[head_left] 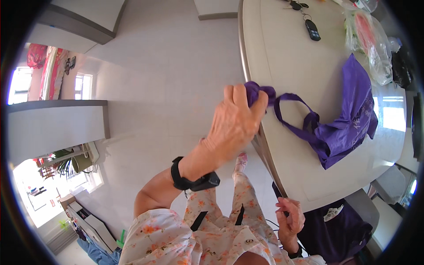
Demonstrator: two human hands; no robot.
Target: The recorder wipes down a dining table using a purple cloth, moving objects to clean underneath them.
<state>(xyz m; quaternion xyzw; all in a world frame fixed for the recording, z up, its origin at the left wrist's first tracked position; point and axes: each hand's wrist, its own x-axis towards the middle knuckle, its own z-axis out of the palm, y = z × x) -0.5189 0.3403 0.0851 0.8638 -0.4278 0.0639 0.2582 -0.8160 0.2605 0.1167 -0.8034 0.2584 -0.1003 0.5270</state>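
Observation:
My left hand [236, 117] is closed around a bunched purple cloth [253, 93] at the left edge of the table. Just to its right lies a purple fabric bag [346, 119], crumpled on its side. One looped strap [293, 99] of the bag reaches toward the cloth; whether the two are joined, I cannot tell. Down by the table's near corner, my right hand [290, 218] is held with its fingers loosely bent and apart, and nothing shows in them. A dark strap circles each wrist.
The pale table [282, 53] fills the right side. Keys with a black remote [312, 30] lie at its far end, near clear plastic bags [373, 48]. A dark purple garment [338, 234] drapes a chair at the near right. Grey-edged white units [57, 123] stand left.

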